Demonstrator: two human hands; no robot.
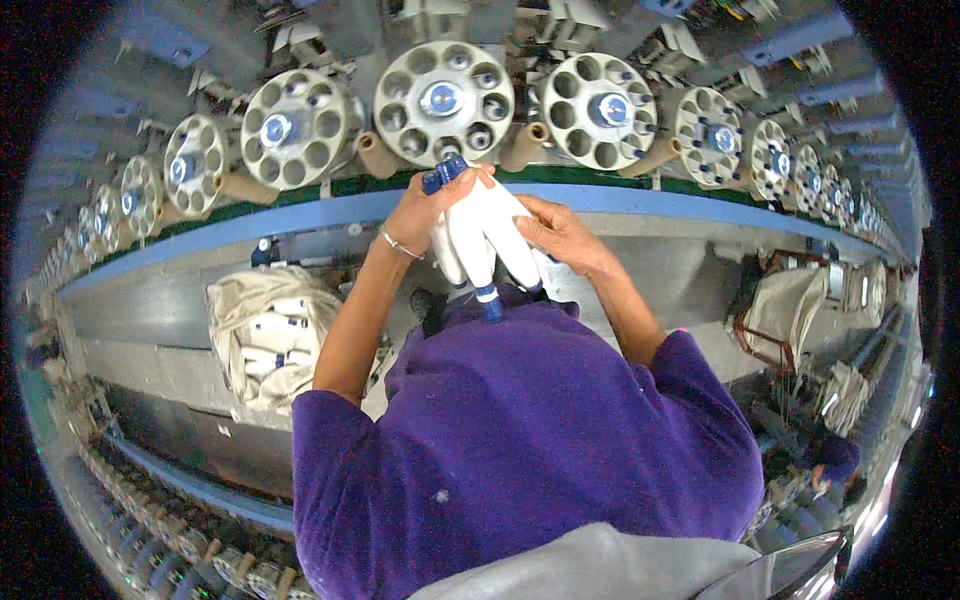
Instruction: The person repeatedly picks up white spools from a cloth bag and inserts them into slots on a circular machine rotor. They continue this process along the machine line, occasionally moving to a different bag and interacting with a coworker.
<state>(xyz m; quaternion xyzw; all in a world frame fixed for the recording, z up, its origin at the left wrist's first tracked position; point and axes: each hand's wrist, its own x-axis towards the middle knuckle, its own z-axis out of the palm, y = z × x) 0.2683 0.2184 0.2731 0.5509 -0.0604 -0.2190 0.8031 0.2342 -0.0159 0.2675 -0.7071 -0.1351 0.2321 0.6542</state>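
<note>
Several yarn bobbins, wound white with blue ends, are bunched together in front of my chest. My left hand is closed round their blue upper ends, and a bracelet circles that wrist. From the other side my right hand grips the bunch, with its fingers bent against the white yarn. Some fingertips are hidden behind the bobbins. Just beyond my hands is a round magazine with a ring of round pockets, and dark bobbin tips show in some of them.
More round magazines line the machine on both sides, with brown tubes between them. A blue rail runs along the front. At left stands a cloth sack holding bobbins; another sack is at right. A person is far right.
</note>
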